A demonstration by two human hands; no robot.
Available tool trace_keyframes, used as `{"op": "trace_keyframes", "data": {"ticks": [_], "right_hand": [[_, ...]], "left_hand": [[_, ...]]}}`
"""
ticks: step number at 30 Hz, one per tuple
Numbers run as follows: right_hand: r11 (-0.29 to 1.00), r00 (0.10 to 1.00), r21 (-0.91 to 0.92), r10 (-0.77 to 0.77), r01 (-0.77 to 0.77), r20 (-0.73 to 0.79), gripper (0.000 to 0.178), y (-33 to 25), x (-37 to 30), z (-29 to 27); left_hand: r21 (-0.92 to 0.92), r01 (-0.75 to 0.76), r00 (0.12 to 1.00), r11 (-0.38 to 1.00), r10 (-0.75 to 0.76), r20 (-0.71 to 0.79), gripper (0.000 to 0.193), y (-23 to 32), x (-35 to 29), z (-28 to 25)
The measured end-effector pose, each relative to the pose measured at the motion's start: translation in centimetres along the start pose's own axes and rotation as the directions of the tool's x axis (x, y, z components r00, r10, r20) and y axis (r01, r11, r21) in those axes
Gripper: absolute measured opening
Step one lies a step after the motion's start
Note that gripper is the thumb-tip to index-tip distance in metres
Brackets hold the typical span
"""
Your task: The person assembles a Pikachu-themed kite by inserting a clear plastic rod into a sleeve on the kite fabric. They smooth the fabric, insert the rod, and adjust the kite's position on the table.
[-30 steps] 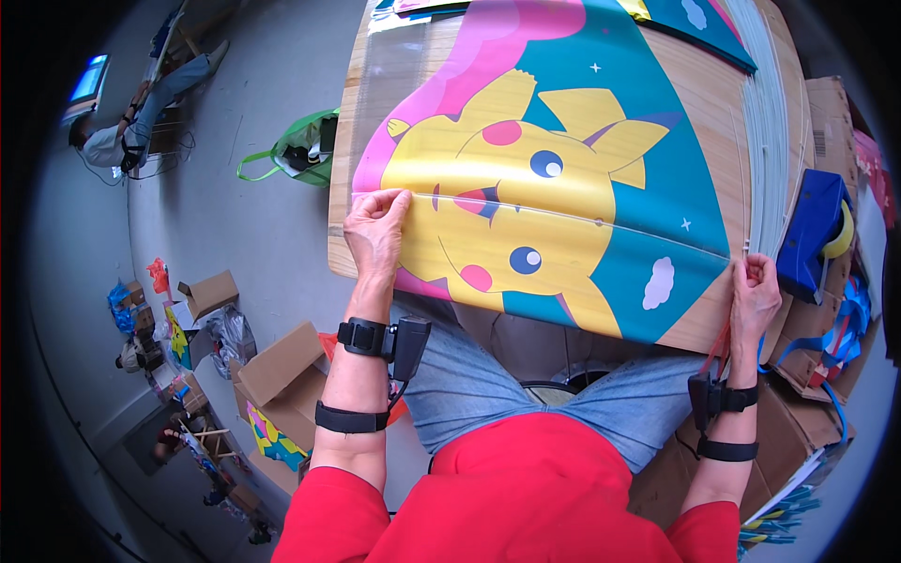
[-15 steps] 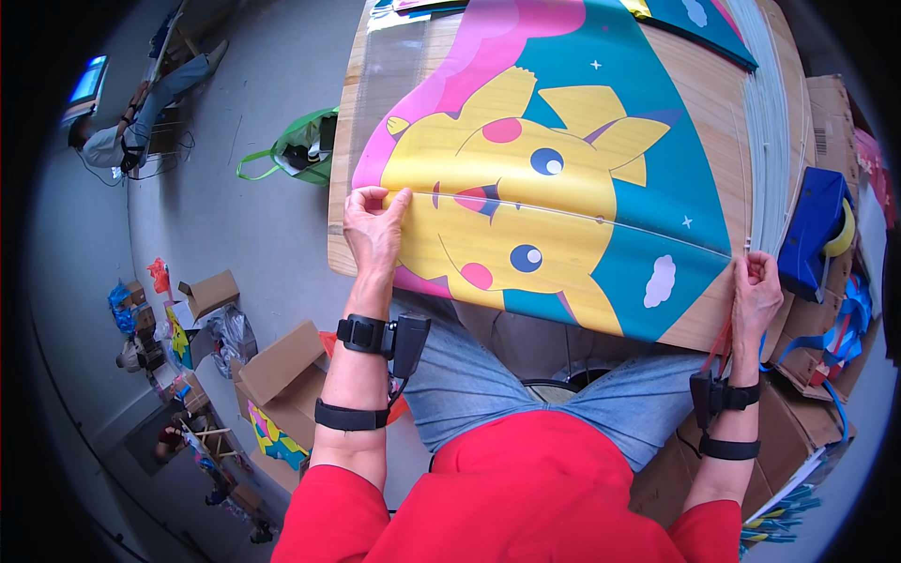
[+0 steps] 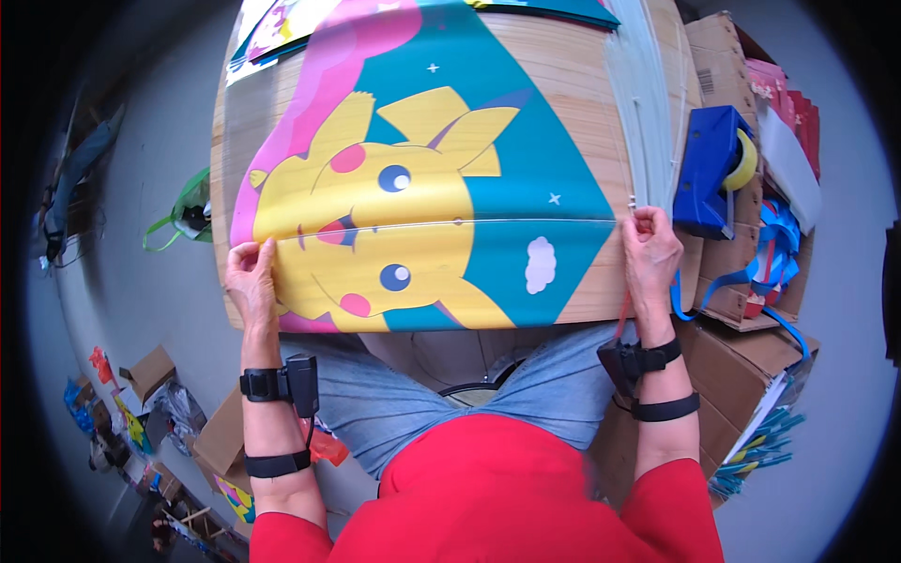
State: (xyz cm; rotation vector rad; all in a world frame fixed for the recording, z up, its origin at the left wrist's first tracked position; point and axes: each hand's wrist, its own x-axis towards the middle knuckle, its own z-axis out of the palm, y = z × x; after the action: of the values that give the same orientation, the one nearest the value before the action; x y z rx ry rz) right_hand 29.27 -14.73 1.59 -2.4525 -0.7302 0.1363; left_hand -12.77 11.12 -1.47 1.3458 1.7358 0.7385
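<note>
A printed kite sail (image 3: 497, 188) in teal, pink and yellow, with a big-eared yellow cartoon animal, lies across a wooden table (image 3: 572, 103). Along its middle runs a thin pale rod (image 3: 535, 220), from the pink edge to the teal point. My left hand (image 3: 251, 277) is closed in a pinch at the rod's left end, by the pink edge. At the teal point on the other side, my right hand (image 3: 652, 258) pinches the rod's right end between thumb and fingers. The fingers partly hide both ends.
Several pale rods (image 3: 648, 113) lie at the table's right side. Beyond them stand a blue tape dispenser (image 3: 699, 178) and a cardboard box (image 3: 721, 89) with blue ribbon (image 3: 774, 253). More printed sheets (image 3: 554, 7) lie at the far edge. A green bag (image 3: 192, 202) sits left.
The view has swung to the right, so table and sail sit further left in it. Both hands keep their pinch at the rod's two ends.
</note>
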Motion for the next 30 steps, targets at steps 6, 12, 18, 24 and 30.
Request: {"op": "trace_keyframes", "data": {"ticks": [6,12,18,24,30], "right_hand": [[1.000,1.000,-0.016,0.016,-0.016,-0.005,0.012,0.7,0.0,0.4],[1.000,1.000,-0.007,0.000,0.000,-0.012,0.013,0.6,0.0,0.4],[1.000,0.999,0.000,-0.023,0.023,-0.026,0.014,0.5,-0.1,0.5],[1.000,0.999,0.019,-0.017,0.017,-0.032,0.015,0.6,-0.2,0.8],[1.000,1.000,0.028,-0.012,0.013,-0.024,0.017,0.6,-0.3,0.8]], "left_hand": [[-0.012,0.007,1.000,1.000,-0.007,-0.011,0.018,-0.4,0.4,0.0],[0.056,0.020,1.000,0.998,-0.020,-0.008,0.018,0.2,0.3,0.1],[0.008,-0.075,0.997,0.997,0.075,-0.018,0.019,-1.1,1.0,-0.1],[-0.005,-0.025,1.000,1.000,0.025,0.014,0.018,-0.3,0.5,0.0],[0.030,-0.020,1.000,0.999,0.020,0.013,0.018,-0.7,0.8,-0.2]]}}
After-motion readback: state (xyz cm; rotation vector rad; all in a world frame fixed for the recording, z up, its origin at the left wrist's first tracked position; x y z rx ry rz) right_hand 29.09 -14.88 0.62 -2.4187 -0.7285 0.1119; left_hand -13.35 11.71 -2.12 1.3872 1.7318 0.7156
